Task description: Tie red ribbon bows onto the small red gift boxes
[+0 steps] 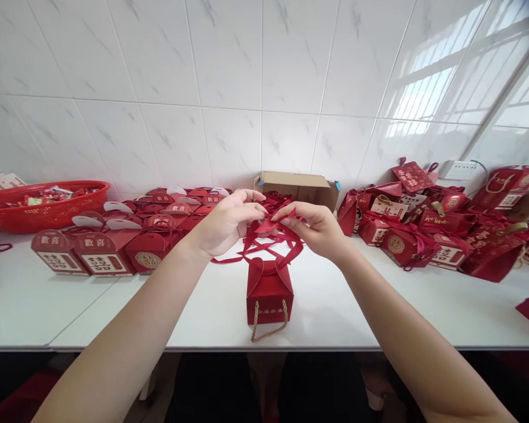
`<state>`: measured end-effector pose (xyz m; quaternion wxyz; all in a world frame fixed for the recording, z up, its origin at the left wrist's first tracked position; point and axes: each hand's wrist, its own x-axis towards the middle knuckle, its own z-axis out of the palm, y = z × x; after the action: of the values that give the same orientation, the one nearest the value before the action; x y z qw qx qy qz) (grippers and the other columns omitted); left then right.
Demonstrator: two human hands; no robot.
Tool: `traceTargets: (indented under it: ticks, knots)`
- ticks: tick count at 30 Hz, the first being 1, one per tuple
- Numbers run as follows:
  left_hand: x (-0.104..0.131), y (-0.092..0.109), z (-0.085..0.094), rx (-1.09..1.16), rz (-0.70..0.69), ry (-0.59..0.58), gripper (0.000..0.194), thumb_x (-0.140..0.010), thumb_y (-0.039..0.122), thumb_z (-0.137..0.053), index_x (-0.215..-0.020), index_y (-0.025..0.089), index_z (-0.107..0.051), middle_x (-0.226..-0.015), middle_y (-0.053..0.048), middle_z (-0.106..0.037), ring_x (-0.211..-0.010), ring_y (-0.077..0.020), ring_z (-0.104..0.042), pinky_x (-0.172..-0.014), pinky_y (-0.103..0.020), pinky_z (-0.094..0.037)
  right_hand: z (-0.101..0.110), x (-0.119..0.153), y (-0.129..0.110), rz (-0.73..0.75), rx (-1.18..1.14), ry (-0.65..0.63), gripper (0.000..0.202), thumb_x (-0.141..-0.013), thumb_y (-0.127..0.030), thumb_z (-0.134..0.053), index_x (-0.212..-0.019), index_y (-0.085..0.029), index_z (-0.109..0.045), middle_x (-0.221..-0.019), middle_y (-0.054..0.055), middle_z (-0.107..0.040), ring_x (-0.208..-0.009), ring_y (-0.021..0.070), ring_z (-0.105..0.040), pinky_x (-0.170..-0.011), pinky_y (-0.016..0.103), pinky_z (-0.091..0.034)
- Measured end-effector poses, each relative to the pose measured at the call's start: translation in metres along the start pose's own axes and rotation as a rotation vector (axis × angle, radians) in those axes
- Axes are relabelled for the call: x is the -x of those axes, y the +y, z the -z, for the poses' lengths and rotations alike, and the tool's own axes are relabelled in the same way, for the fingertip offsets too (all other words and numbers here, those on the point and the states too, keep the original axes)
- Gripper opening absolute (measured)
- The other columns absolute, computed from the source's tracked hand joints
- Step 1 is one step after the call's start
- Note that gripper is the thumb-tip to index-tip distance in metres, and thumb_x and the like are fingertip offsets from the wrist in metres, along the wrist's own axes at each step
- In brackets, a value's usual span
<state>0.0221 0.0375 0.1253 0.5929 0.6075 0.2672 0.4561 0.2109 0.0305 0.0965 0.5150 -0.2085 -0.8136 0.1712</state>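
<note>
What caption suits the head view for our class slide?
A right hand pinches red ribbon, the left hand beside it, above a red box with a rope handle.

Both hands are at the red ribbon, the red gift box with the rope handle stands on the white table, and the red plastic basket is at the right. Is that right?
Not quite: the head view shows the red plastic basket at the left. The left hand and right hand are at the red ribbon, and the red gift box stands on the white table.

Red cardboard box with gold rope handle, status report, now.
Right hand pinching shiny red ribbon; left hand at it. Red cardboard box upright. Loose ribbon strands crowding its top.
</note>
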Motion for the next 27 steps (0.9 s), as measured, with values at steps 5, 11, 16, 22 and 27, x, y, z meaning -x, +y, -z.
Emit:
traceTargets:
  ticks: [5,11,16,22,27]
  knots:
    - [-0.001,-0.002,0.004,0.04,0.056,0.009,0.018,-0.072,0.011,-0.066,-0.088,0.015,-0.058,-0.075,-0.004,-0.063,-0.065,-0.0134,-0.061,-0.06,-0.026,-0.047,0.005,0.002,0.007,0.301,0.461,0.011,0.029,-0.093,-0.015,-0.041,-0.094,-0.024,-0.07,-0.093,0.004,-0.071,-0.093,0.02,-0.06,-0.086,0.038,-0.047]
    - [0.007,-0.009,0.0,-0.355,-0.253,0.093,0.031,-0.082,0.033,-0.063,-0.111,0.02,-0.06,-0.07,-0.001,-0.062,-0.064,-0.0137,-0.057,-0.065,-0.026,-0.047,-0.007,0.008,0.006,0.259,0.419,0.113,0.026,-0.09,-0.016,-0.046,-0.095,-0.025,-0.069,-0.1,0.004,-0.07,-0.1,0.0205,-0.061,-0.09,0.038,-0.047]
    - [0.012,-0.017,0.003,-0.824,-0.667,0.327,0.027,-0.08,0.03,-0.064,-0.106,0.025,-0.069,-0.075,-0.002,-0.064,-0.07,-0.0165,-0.056,-0.077,-0.028,-0.043,-0.023,0.033,-0.001,-0.163,0.139,0.527,0.013,-0.088,-0.029,-0.055,-0.083,-0.021,-0.064,-0.082,0.005,-0.066,-0.076,0.0182,-0.06,-0.069,0.032,-0.048]
    - [0.047,-0.03,0.063,-1.163,-0.532,0.313,0.019,-0.076,0.023,-0.059,-0.09,0.026,-0.072,-0.064,0.0,-0.05,-0.059,-0.0151,-0.046,-0.063,-0.026,-0.038,0.016,0.11,0.009,-0.56,0.319,0.499,0.025,-0.08,-0.036,-0.054,-0.061,-0.02,-0.052,-0.057,-0.001,-0.051,-0.055,0.0146,-0.047,-0.053,0.028,-0.035]
    - [0.085,-0.067,0.123,-1.296,-0.066,0.148,0.016,-0.076,0.027,-0.054,-0.086,0.025,-0.067,-0.063,0.001,-0.05,-0.057,-0.0156,-0.049,-0.057,-0.024,-0.039,0.05,0.173,0.033,-0.943,0.612,0.167,0.02,-0.073,-0.03,-0.048,-0.055,-0.021,-0.049,-0.048,-0.002,-0.045,-0.047,0.0153,-0.043,-0.047,0.028,-0.033]
